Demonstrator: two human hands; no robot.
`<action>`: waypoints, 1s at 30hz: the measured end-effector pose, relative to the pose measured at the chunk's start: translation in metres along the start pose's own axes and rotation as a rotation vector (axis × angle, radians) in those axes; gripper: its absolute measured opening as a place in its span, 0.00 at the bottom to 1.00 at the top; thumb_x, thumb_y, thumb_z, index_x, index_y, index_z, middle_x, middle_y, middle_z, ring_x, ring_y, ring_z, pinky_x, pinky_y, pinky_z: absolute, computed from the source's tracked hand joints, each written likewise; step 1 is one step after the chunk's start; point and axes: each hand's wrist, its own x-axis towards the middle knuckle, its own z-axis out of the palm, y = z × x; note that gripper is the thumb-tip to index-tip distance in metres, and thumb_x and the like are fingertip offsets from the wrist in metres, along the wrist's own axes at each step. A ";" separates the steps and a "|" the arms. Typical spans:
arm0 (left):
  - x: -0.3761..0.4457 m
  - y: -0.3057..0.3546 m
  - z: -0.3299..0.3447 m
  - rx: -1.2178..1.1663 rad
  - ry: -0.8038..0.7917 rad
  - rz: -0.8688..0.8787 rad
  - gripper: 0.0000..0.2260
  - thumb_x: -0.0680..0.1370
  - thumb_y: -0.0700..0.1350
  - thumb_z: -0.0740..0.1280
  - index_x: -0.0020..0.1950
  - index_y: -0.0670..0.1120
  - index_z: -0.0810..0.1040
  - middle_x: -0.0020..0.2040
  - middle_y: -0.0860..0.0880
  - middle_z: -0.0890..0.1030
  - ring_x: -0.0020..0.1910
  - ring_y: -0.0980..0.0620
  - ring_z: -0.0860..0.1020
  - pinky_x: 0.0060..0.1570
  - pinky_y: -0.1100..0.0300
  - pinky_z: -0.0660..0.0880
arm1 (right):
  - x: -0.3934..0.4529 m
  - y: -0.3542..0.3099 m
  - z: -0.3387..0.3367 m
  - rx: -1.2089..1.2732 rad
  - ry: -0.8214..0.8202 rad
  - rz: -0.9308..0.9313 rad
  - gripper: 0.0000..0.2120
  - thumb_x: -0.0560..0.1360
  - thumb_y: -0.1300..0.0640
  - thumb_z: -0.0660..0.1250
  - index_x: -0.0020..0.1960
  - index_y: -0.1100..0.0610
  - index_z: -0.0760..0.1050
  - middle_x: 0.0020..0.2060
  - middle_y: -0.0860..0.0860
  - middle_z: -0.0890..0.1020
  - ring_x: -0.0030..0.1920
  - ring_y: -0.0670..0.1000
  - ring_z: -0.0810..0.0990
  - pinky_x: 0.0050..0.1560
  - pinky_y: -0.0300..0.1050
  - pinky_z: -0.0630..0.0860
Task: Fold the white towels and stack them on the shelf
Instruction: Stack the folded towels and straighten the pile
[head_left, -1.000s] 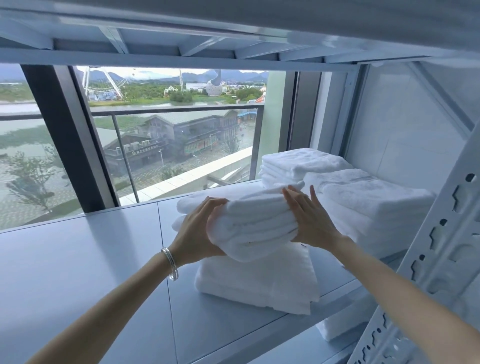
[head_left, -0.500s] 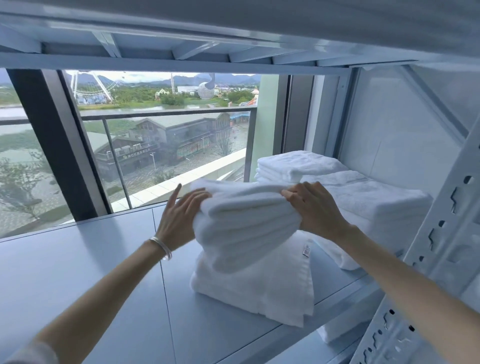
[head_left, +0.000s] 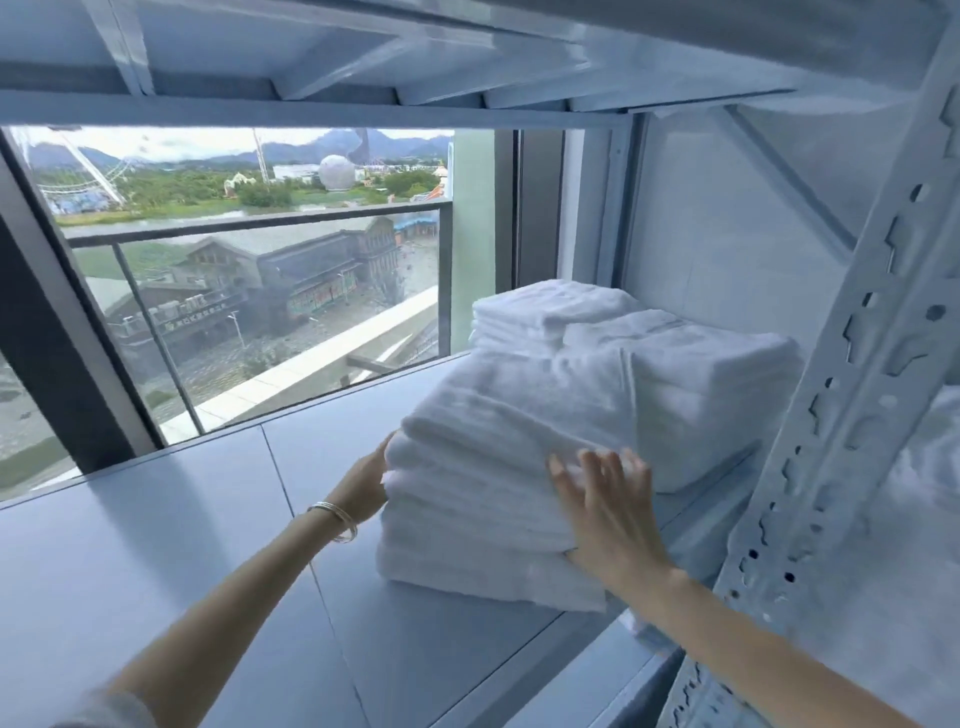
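Towels sit in three white piles on the gray shelf (head_left: 208, 545). The near pile (head_left: 483, 493) is out in front, close to the near edge. Just behind it on the right is the right pile (head_left: 717, 384), pushed up by the wall, and the two look like they touch. The far pile (head_left: 540, 306) is in the back, near the window (head_left: 249, 291).

The left hand (head_left: 366, 480) is at the left side of the near pile. It touches the folded edges there. Its fingers are hidden by the towels, so I cannot tell if they are straight or curled. A thin silver bracelet (head_left: 336, 521) goes around that wrist.

The right hand (head_left: 610, 512) lies flat on the near right corner of the same pile — fingers straight and spread, pointing up and away. It presses on the towels and grips nothing.

A white metal post (head_left: 852, 395) with holes stands at the right, near the camera. Another shelf board (head_left: 467, 47) hangs above. Out the window are buildings, trees and hills — all far away.
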 end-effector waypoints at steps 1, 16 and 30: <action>-0.010 -0.003 -0.003 -0.126 -0.072 0.030 0.21 0.75 0.35 0.63 0.67 0.43 0.67 0.57 0.47 0.77 0.56 0.49 0.76 0.43 0.70 0.70 | -0.003 0.006 -0.006 0.017 -0.031 0.011 0.51 0.43 0.54 0.79 0.64 0.54 0.67 0.53 0.57 0.69 0.52 0.59 0.69 0.55 0.67 0.67; -0.036 0.042 -0.027 -0.246 0.285 0.110 0.09 0.68 0.42 0.75 0.45 0.40 0.81 0.37 0.48 0.81 0.36 0.51 0.79 0.43 0.59 0.75 | 0.007 0.026 -0.014 0.368 -0.007 0.044 0.45 0.52 0.76 0.74 0.64 0.54 0.64 0.55 0.56 0.66 0.50 0.56 0.65 0.25 0.42 0.75; -0.078 0.036 -0.010 -0.050 0.239 0.153 0.31 0.59 0.48 0.67 0.63 0.49 0.73 0.34 0.52 0.78 0.33 0.52 0.76 0.36 0.60 0.71 | -0.017 0.042 0.008 0.570 -0.060 -0.202 0.44 0.54 0.64 0.82 0.63 0.54 0.63 0.56 0.52 0.65 0.55 0.53 0.65 0.49 0.43 0.72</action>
